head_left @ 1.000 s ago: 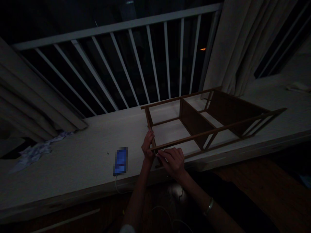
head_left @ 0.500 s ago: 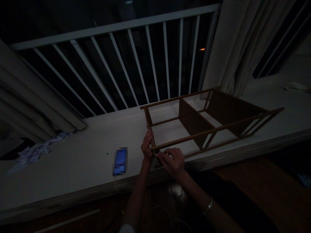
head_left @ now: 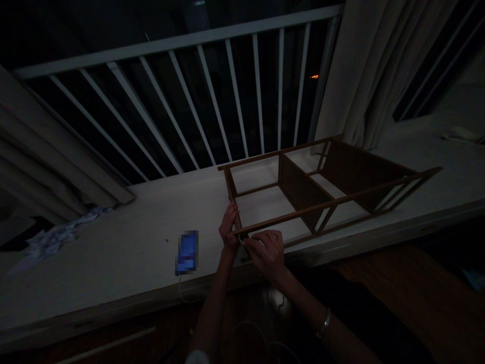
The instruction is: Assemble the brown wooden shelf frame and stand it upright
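The right hand [head_left: 269,251], grip pinched on a small pale rod [head_left: 240,237] that has just swung round, suggesting work at this joint, adjoins the left hand [head_left: 229,227], closed around the end corner of the slender, brown, wood-like frame [head_left: 305,196], which lies on the pale ledge [head_left: 151,222] before the straight-barred railing [head_left: 178,43].

Shelf rack [head_left: 303,192]: wood, smooth, matt; curtain [head_left: 352,76]: cloth, soft-looking, matt. Bracelet [head_left: 326,322]: metal, glossy. Railing [head_left: 182,40]: smooth, painted-looking finish; ledge [head_left: 125,242]: matt, even surface.

No readable lettering; phone screen [head_left: 187,252] pixelated.
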The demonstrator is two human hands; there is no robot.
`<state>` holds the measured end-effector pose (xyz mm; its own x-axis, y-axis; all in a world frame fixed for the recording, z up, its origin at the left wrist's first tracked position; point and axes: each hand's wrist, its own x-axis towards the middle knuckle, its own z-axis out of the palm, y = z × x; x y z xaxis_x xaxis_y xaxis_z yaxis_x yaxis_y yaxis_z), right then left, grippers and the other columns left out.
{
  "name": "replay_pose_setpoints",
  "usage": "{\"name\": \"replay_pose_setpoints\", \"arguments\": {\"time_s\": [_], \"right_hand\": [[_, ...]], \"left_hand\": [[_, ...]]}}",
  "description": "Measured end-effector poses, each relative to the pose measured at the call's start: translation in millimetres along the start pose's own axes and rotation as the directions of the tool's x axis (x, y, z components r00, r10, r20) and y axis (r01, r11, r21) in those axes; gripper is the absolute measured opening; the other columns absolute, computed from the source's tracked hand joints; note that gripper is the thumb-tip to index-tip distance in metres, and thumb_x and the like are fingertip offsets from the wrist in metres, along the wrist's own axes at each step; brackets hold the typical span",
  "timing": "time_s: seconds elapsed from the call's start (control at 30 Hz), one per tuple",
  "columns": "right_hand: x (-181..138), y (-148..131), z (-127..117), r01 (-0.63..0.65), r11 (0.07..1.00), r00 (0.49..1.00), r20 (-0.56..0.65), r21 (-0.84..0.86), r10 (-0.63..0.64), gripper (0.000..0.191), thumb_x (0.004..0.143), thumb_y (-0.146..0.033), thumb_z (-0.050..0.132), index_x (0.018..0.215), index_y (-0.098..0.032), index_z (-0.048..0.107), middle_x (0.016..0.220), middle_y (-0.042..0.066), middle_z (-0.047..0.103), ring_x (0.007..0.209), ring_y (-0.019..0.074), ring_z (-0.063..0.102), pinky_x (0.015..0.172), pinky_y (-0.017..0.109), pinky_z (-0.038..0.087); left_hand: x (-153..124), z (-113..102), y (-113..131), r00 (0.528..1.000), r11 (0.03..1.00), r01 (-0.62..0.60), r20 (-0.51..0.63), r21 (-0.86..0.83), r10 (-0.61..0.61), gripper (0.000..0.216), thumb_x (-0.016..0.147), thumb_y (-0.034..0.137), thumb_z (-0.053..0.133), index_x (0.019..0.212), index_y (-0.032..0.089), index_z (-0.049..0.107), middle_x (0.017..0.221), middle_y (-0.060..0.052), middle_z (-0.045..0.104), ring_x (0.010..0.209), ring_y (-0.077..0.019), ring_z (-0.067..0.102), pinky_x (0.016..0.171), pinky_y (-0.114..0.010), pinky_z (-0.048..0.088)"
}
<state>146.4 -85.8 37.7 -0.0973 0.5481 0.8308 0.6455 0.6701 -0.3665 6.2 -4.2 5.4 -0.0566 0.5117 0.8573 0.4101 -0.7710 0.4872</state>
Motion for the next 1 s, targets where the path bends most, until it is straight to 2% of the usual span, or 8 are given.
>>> {"name": "replay_pose_setpoints", "arguments": {"time_s": [0.17,0.4,0.6,0.83,1.0], "right_hand": [[1,-3,2,-0.035,0.996,0.999,0.039,0.083,0.032,0.006,0.081,-0.018,0.058,0.084,-0.021,0.062,0.076,0.001,0.063,0.074,0.0144,0.054,0.072,0.031,0.036],[-3,-3,8,-0.086,0.971,0.996,0.057,0.221,0.075,0.012,0.081,-0.011,0.054,0.083,-0.02,0.061,0.078,0.003,0.061,0.077,0.0153,0.054,0.071,0.03,0.043],[0,-7,8,-0.152,0.938,0.988,0.08,0.312,0.133,0.012,0.083,-0.014,0.052,0.078,-0.02,0.061,0.075,0.003,0.06,0.075,0.0147,0.055,0.069,0.028,0.046],[6,-13,8,-0.291,0.845,0.957,0.134,0.449,0.258,0.009,0.081,-0.021,0.057,0.073,-0.02,0.061,0.069,0.001,0.06,0.067,0.013,0.057,0.063,0.025,0.046],[6,-14,12,-0.41,0.74,0.91,0.188,0.534,0.369,0.009,0.077,-0.027,0.062,0.072,-0.02,0.064,0.07,0.0,0.062,0.066,0.0129,0.059,0.062,0.024,0.047]], "left_hand": [[0,-1,-1,1.0,1.0,0.005,0.022,-0.004,-0.005,0.082,0.076,0.071,0.006,0.109,0.018,0.059,0.121,-0.013,0.056,0.123,-0.0285,0.044,0.101,-0.05,0.035],[0,-1,-2,1.0,1.0,-0.002,0.025,-0.012,0.002,0.081,0.077,0.07,0.007,0.111,0.018,0.058,0.123,-0.013,0.054,0.123,-0.0287,0.043,0.102,-0.05,0.034],[0,-1,-2,1.0,1.0,0.01,0.011,0.015,-0.01,0.083,0.076,0.071,0.005,0.109,0.018,0.059,0.121,-0.013,0.056,0.122,-0.0281,0.045,0.1,-0.05,0.036],[0,-1,-3,1.0,0.999,-0.007,0.02,-0.033,0.007,0.079,0.078,0.069,0.008,0.11,0.018,0.058,0.122,-0.013,0.055,0.124,-0.029,0.042,0.102,-0.051,0.033],[-1,-2,-3,1.0,0.999,-0.004,0.027,-0.037,0.005,0.078,0.078,0.07,0.009,0.111,0.019,0.058,0.123,-0.012,0.055,0.124,-0.0286,0.043,0.102,-0.051,0.033]]}}
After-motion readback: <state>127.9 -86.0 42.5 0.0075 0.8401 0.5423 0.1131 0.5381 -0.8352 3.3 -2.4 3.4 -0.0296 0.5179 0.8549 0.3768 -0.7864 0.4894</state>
